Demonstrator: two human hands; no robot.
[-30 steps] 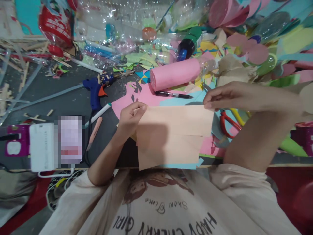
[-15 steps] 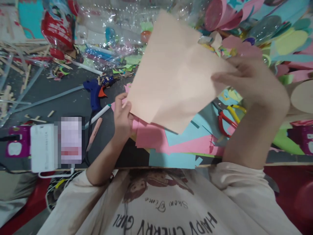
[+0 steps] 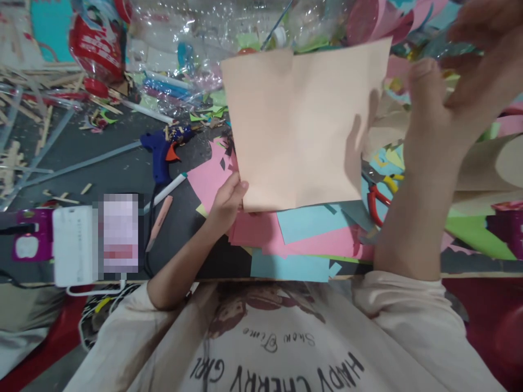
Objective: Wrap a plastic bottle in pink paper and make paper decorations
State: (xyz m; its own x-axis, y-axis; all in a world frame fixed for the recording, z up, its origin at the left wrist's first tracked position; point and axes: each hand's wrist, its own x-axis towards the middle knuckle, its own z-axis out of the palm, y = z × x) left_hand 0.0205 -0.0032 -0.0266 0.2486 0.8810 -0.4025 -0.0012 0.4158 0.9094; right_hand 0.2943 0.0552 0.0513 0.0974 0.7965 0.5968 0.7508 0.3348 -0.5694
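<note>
My left hand point(image 3: 231, 198) pinches a sheet of tan paper point(image 3: 294, 125) at its lower left corner, thumb on top. A faint crease runs down the sheet's middle, and it is held up over the table. To the right of the paper, my right hand point(image 3: 469, 76) is raised with fingers apart and holds nothing; it is slightly blurred and casts a shadow on the sheet. Below the paper lie pink paper point(image 3: 257, 228) and light blue paper point(image 3: 290, 265). Red-and-yellow-handled pliers point(image 3: 375, 204) lie beside my right forearm, which partly hides them.
A blue glue gun point(image 3: 159, 155) lies left of the paper, near a white marker point(image 3: 165, 191) and a pink marker point(image 3: 159, 222). A phone point(image 3: 120, 234) and a white power bank point(image 3: 73, 247) are at the front left. Clear plastic bottles point(image 3: 163, 38) crowd the back.
My right hand has let go of the tan paper and moved up and right, opening. The sheet has turned more upright and square to me, and my left hand has shifted right with it.
</note>
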